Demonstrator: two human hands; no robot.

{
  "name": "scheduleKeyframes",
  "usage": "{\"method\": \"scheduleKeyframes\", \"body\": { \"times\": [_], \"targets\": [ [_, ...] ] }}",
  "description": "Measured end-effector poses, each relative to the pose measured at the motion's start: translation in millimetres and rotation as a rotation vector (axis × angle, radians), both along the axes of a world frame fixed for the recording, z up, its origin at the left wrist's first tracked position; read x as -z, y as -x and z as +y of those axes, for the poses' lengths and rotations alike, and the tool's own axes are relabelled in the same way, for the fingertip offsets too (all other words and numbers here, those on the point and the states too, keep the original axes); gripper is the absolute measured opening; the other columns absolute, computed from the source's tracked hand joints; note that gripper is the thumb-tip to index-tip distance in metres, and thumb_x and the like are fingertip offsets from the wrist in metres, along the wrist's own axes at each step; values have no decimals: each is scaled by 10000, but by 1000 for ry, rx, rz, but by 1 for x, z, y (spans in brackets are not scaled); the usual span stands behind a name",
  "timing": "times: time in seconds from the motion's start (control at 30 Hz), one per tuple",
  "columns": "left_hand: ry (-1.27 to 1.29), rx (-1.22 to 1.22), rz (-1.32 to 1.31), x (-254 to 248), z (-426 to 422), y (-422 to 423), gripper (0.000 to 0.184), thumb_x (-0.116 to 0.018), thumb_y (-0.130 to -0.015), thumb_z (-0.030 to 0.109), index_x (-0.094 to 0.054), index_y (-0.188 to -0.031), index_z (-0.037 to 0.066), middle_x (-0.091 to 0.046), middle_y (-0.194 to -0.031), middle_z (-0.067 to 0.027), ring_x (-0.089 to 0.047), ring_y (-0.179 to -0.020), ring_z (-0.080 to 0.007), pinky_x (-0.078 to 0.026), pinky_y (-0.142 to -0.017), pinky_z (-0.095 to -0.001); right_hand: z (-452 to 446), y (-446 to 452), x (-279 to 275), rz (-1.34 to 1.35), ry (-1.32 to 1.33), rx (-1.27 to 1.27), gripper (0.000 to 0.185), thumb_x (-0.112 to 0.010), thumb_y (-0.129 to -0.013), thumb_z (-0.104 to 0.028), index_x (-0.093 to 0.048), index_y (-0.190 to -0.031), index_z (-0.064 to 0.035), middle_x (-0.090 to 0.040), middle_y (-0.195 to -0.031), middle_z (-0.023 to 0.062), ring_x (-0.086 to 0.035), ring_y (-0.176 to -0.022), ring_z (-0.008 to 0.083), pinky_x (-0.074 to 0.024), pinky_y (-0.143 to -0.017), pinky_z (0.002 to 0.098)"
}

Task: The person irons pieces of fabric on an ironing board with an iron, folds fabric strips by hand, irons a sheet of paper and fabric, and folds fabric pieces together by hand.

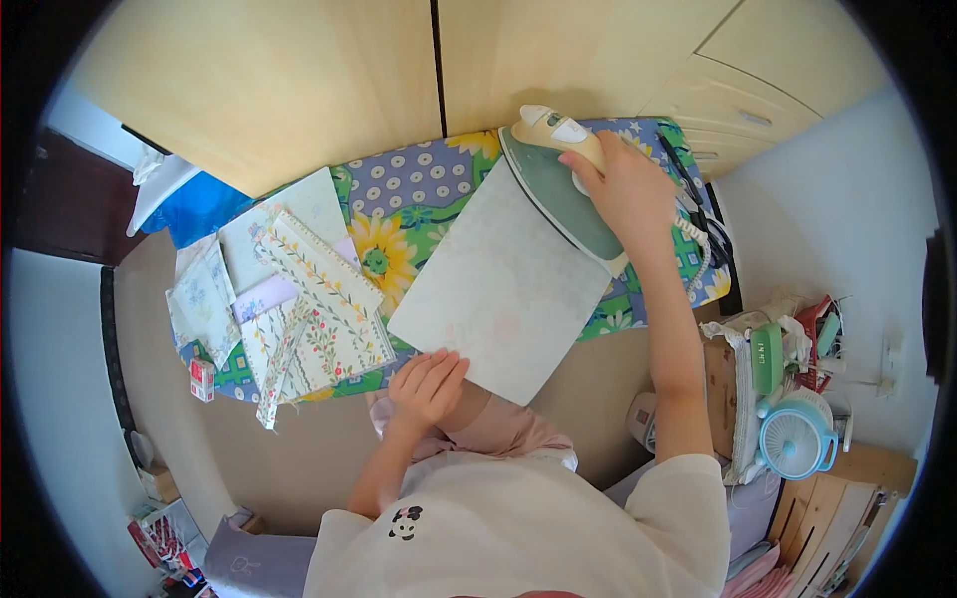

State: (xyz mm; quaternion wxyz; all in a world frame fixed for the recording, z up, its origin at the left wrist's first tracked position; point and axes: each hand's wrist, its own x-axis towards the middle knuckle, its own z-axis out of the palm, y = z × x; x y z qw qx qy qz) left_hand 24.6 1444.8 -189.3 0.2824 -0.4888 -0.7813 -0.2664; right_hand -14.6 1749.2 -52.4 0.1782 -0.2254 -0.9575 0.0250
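Note:
My right hand [630, 189] is wrapped around the cream handle of a clothes iron [553, 169] with a green body. The iron stands over the upper right part of a white sheet [498, 284], which lies slanted on the patterned ironing board [414, 179]. I cannot make out whether the sheet is paper or cloth. At the sheet's lower left edge, my left hand [429, 389] rests with its fingers lying on the border and close together; its thumb is hidden. The iron's coiled cord [691, 231] runs down at the right end of the board.
Floral fabric pieces [314, 334] and pale folded pieces [204, 299] lie at the board's left end, beside a small red-and-white box [201, 380]. Wooden cabinets [299, 80] stand behind the board. A blue fan [796, 439] and a green box [767, 359] are at the right.

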Motion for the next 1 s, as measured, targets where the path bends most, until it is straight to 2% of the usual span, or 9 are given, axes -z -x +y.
{"method": "scheduleKeyframes", "body": {
  "times": [0.1, 0.33, 0.53, 1.0],
  "targets": [
    [-26, -2, -14, 10, -1, -1, 226, -578, -708, 70, -695, -892, 129, -656, -938, -13, -631, -846, -163, -504, -742, -303, 2, 1, 6, 52, -39, -26, 460, -587, -804, -504, -591, -919, -58, -618, -695, 111, -613, -634, 283, -461, -519, 378],
    [8, -4, -26, 8, -3, -2, 191, -551, -751, 95, -708, -856, 128, -668, -903, -13, -630, -845, -169, -502, -757, -304, -1, 1, 4, 82, -97, -10, 437, -601, -800, -486, -572, -907, -63, -601, -668, 92, -603, -578, 262, -452, -465, 355],
    [42, 16, -49, 1, -5, -2, 189, -529, -789, 104, -696, -876, 114, -666, -930, -18, -633, -846, -153, -503, -768, -281, -3, 0, 4, 81, -110, -1, 417, -610, -797, -480, -554, -866, -73, -593, -655, 88, -599, -567, 257, -448, -454, 346],
    [61, 4, -64, 0, -5, -5, 189, -538, -793, 96, -694, -896, 123, -662, -938, -20, -634, -855, -152, -495, -771, -268, -2, -1, 4, 82, -141, -35, 431, -621, -784, -483, -566, -898, -71, -590, -677, 86, -598, -561, 262, -444, -450, 347]
  ]
}}
